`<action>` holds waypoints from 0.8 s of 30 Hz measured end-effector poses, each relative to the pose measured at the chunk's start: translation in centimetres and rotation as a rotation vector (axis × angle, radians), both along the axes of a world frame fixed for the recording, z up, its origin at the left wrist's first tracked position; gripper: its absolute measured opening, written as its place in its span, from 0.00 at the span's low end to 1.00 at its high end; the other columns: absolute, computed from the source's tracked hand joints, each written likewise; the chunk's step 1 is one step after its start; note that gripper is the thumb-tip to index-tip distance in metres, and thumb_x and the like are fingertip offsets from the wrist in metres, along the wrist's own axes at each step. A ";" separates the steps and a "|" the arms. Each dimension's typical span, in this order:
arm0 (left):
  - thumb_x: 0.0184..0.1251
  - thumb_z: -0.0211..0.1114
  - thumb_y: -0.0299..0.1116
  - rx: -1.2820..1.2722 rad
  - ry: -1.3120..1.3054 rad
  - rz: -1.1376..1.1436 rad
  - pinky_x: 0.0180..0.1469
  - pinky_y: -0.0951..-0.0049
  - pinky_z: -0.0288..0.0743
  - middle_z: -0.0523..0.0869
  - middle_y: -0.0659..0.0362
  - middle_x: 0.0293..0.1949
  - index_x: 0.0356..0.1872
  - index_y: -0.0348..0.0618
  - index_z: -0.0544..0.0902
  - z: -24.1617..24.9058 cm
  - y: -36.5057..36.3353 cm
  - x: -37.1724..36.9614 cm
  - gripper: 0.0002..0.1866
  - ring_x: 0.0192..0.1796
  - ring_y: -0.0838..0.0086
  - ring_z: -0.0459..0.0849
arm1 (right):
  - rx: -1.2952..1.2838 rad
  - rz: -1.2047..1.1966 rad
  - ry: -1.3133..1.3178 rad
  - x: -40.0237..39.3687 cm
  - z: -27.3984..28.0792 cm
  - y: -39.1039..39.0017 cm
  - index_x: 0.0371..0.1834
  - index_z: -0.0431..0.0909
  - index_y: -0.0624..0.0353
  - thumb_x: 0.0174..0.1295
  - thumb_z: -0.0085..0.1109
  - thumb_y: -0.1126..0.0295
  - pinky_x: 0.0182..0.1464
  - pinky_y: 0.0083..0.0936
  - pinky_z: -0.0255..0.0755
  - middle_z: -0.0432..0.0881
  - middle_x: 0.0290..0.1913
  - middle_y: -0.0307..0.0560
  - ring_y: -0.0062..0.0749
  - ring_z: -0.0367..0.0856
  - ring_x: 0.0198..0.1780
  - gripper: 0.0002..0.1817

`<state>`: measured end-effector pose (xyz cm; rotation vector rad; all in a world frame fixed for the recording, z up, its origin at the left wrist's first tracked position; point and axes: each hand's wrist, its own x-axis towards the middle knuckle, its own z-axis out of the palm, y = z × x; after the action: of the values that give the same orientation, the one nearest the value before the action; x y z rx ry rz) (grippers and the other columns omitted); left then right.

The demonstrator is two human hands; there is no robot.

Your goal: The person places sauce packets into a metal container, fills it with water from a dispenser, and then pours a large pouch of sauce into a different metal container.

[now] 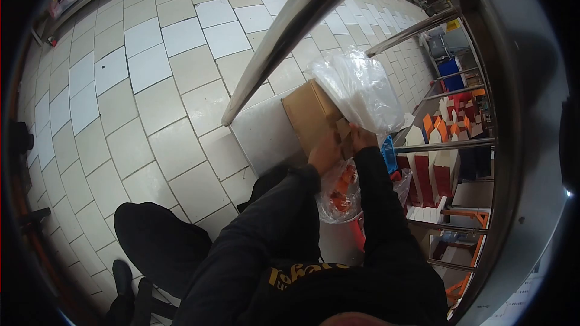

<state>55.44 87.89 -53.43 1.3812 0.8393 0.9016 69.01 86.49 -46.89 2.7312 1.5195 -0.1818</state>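
Note:
A brown cardboard box (pixel 307 113) rests on a low metal shelf (pixel 257 135). At its near right end, my left hand (pixel 327 152) is closed on the box's edge, its fingers partly hidden. Close beside it, my right hand (pixel 362 138) is also closed, holding what looks like a flap (pixel 344 129) of the same box. A pile of clear plastic bags (pixel 365 93) lies against the box, just beyond my right hand. Below my hands sits a clear bag with orange-red things (pixel 342 192) in it; their kind is not plain.
A blue plastic basket (pixel 388 154) stands right of my right hand. Metal posts (pixel 284 42) and rails (pixel 447 146) frame the shelf. Red, white and orange folded cartons (pixel 438 172) fill racks at the right. A black rounded seat (pixel 154 244) is on the tiled floor (pixel 181 132).

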 end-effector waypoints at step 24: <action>0.55 0.65 0.38 -0.144 0.022 -0.275 0.49 0.55 0.70 0.75 0.35 0.45 0.48 0.37 0.62 -1.0 2.5 2.4 0.26 0.49 0.43 0.76 | -0.037 0.077 -0.128 -1.7 2.4 -2.4 0.33 0.78 0.55 0.64 0.47 0.46 0.32 0.40 0.70 0.78 0.21 0.53 0.53 0.77 0.28 0.22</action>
<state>57.80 90.43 -54.45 1.3430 0.6963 0.6034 67.33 84.13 -44.49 2.5955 1.5673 -0.0332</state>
